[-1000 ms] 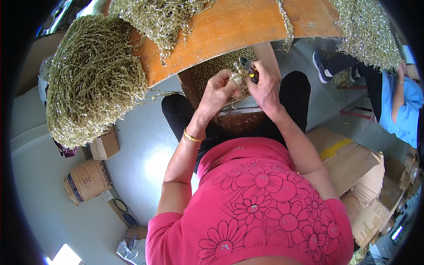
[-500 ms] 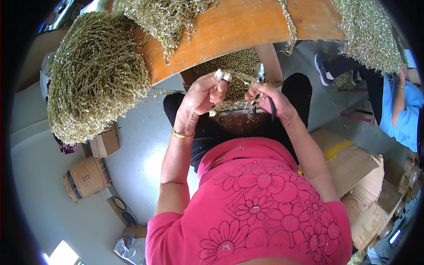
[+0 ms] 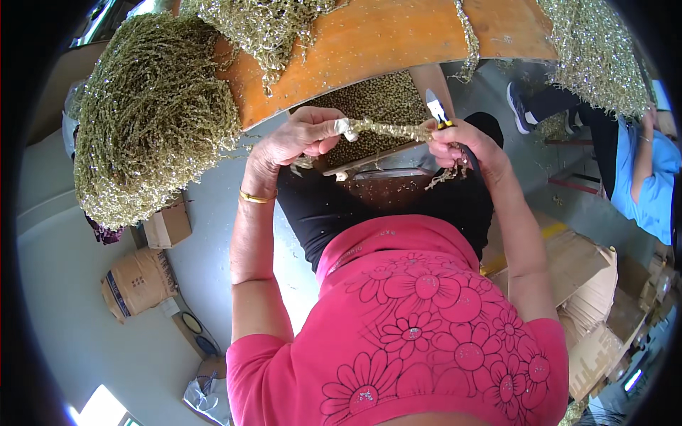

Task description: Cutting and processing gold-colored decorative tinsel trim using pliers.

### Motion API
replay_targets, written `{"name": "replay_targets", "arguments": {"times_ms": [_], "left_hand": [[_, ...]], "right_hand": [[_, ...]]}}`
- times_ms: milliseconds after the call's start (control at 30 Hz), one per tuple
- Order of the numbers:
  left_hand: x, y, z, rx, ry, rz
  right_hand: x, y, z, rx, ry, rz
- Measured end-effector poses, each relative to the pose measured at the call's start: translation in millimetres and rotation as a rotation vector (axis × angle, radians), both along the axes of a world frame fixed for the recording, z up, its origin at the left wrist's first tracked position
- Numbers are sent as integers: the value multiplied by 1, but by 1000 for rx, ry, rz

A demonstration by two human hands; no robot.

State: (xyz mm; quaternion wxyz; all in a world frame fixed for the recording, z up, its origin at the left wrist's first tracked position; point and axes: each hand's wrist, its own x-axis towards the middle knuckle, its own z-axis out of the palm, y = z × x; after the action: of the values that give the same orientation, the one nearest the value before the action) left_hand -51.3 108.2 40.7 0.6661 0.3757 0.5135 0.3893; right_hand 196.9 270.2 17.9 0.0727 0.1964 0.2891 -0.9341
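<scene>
A gold beaded strand [image 3: 387, 129] is stretched nearly level between my two hands. My left hand [image 3: 300, 136] pinches one end of it, and white wrapping [image 3: 344, 126] shows at the fingertips. My right hand [image 3: 469, 145] is closed around the other end and a pair of cutting pliers [image 3: 436, 108]. The pliers' jaws point up and away, and a dark handle runs along my palm. A loose tail of the strand hangs under my right hand. Below and beyond the strand stands a box of small gold beads [image 3: 383, 99].
Bundles of gold strands hang over the left [image 3: 153, 121] and right [image 3: 597, 57] of an orange-brown table [image 3: 398, 35], with another pile [image 3: 263, 28] on it. Cardboard boxes [image 3: 561, 263] stand at the right, near a person in blue [image 3: 646, 170]. A brown package [image 3: 138, 284] lies at left.
My hands have moved apart, the left one leftward and the right one rightward, drawing the strand out straighter. The pliers have moved right with my right hand and stay in it.
</scene>
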Motion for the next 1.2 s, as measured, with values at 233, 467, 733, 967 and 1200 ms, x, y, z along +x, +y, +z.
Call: {"name": "replay_targets", "arguments": {"times_ms": [233, 467, 733, 967, 1200], "left_hand": [[45, -24, -39, -15, -206, -27], [66, -24, -52, -31, -686, 380], [84, -21, -41, -98, -336, 492], [92, -22, -43, -9, -364, 671], [99, -18, -43, -24, -392, 819]], "right_hand": [[3, -16, 4, 225, -42, -72], [17, -18, -12, 183, -79, -170], [35, -37, -26, -3, -213, -226], [54, -77, -48, 302, -632, -255], [63, -104, -22, 955, -460, -299]]}}
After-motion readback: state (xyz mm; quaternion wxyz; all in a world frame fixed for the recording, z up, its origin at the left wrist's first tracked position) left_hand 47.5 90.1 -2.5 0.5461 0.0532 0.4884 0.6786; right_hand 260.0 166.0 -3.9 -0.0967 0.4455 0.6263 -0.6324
